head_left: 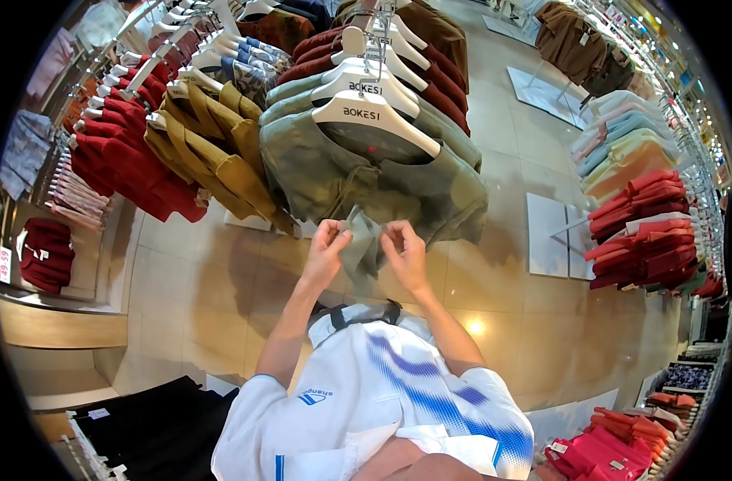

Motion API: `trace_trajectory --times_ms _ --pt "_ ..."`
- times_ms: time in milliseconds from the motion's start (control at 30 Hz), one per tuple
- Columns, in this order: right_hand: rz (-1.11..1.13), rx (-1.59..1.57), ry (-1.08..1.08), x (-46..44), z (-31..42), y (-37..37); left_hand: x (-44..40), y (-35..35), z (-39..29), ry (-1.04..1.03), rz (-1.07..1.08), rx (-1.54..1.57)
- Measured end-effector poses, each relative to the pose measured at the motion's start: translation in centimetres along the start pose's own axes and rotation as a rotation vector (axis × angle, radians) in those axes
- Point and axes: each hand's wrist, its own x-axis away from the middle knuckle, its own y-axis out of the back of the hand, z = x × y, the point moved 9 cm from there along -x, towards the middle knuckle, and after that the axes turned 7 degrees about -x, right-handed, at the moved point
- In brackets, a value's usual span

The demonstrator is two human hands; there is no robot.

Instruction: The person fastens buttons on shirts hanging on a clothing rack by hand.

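A grey-green garment (pixel 446 188) hangs on a white hanger (pixel 374 120) marked BOKESI, at the front of a rack. Below its neckline, both hands grip a loose strip of its fabric (pixel 361 255). My left hand (pixel 331 244) pinches the strip's left edge, fingers closed. On the other side, my right hand (pixel 404 247) has its fingers closed on the right edge. The strip hangs down between the two hands.
Mustard garments (pixel 214 144) and red garments (pixel 125 160) hang at the left. Coral garments (pixel 643 232) hang at the right, near a white floor panel (pixel 546 232). Folded black cloth (pixel 153 429) lies at the lower left. Tiled floor (pixel 486 321) surrounds the rack.
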Motion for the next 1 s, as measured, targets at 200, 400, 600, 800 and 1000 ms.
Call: trace_trajectory --times_ms 200,400,600,800,1000 --pt "-0.069 -0.266 -0.115 -0.4 -2.9 0.4 0.2 -1.0 -0.8 -0.048 0.025 -0.14" --pt "0.045 0.003 -0.135 -1.1 -1.0 0.6 0.0 0.1 -0.8 -0.103 0.015 -0.251" --pt "0.272 0.281 0.025 -1.2 3.0 -1.6 0.0 -0.2 0.2 0.086 0.085 -0.055" --pt "0.299 0.294 0.263 -0.9 3.8 -3.1 0.3 -1.1 0.6 0.119 0.124 -0.071" --pt "0.297 0.37 0.291 -0.6 3.6 -2.9 0.1 -0.4 0.1 0.011 0.072 -0.146"
